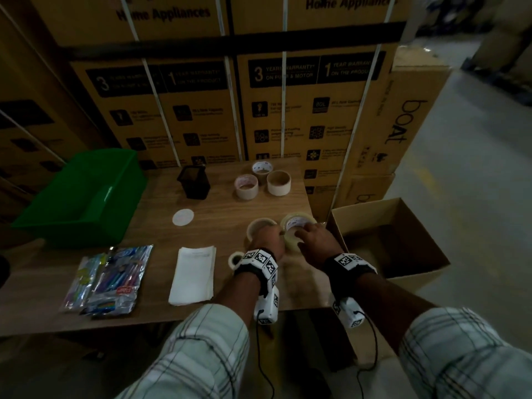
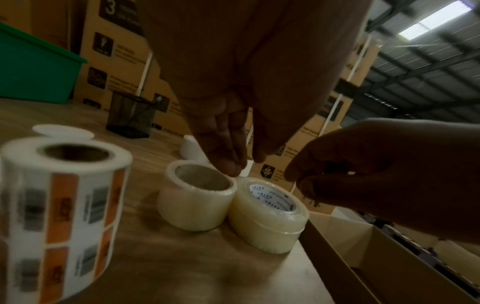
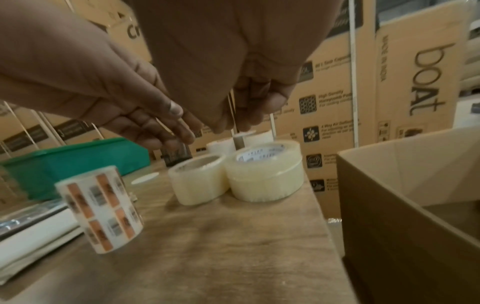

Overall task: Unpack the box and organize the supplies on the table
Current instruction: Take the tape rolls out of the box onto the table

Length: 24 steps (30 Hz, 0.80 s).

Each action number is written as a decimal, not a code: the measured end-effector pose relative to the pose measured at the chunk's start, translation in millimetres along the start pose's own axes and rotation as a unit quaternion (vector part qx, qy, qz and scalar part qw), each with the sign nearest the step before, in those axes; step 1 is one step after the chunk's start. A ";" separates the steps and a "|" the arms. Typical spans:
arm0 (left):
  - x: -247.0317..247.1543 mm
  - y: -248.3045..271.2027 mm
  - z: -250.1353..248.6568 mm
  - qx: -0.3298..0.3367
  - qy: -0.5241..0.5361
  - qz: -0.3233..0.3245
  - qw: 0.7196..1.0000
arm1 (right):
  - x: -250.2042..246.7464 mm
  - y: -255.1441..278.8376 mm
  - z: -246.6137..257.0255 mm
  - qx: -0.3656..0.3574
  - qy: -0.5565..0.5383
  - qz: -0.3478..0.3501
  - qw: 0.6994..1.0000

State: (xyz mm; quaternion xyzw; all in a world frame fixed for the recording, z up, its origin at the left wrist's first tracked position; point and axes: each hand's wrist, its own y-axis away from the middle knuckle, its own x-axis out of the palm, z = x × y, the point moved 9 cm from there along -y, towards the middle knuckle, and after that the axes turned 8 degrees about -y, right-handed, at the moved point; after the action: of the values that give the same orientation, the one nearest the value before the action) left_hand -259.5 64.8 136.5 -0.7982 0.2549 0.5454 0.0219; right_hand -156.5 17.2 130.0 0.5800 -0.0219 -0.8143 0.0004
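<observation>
Two clear tape rolls stand side by side near the table's right edge: a smaller one (image 1: 257, 227) (image 2: 197, 203) (image 3: 197, 181) and a wider one (image 1: 296, 220) (image 2: 267, 222) (image 3: 265, 176) with a printed core. My left hand (image 1: 270, 233) (image 2: 233, 164) points straight fingers down, the tips touching the smaller roll's rim. My right hand (image 1: 305, 233) (image 3: 241, 121) hovers just above the wider roll, fingers loosely curled and holding nothing. A label roll (image 1: 235, 259) (image 2: 59, 205) (image 3: 101, 207) stands by my left wrist. The open cardboard box (image 1: 371, 214) sits right of the table, its visible inside bare.
On the wooden table (image 1: 230, 205) are a green bin (image 1: 83, 197) at the left, a black mesh holder (image 1: 194, 181), three tape rolls (image 1: 264, 180) at the back, a white disc (image 1: 183, 217), a paper stack (image 1: 194, 275) and pen packs (image 1: 112, 280). Tall cartons stand behind.
</observation>
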 end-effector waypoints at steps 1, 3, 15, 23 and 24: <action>-4.6 4.2 -3.8 0.018 0.003 -0.004 1.000 | -7.3 6.2 1.6 0.000 -0.004 -0.009 1.000; -11.6 11.9 -10.6 0.047 0.011 -0.007 0.999 | -20.9 17.2 2.5 0.002 -0.022 -0.023 0.999; 15.6 5.5 -102.7 0.160 0.021 0.046 0.986 | -50.0 62.1 -68.3 0.074 -0.036 0.010 0.997; 75.0 -55.1 -165.6 0.121 0.021 0.141 0.982 | -56.8 49.7 -179.0 0.113 -0.109 -0.001 0.988; 82.1 -64.3 -171.2 0.115 0.014 0.150 0.982 | -59.2 47.0 -194.5 0.126 -0.114 0.000 0.985</action>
State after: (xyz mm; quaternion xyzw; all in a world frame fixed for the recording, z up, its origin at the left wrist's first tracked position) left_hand -62.1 35.6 117.6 -0.7506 0.4326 0.4987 0.0282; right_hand 45.4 -35.1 124.1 0.4788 -0.1244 -0.8658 -0.0758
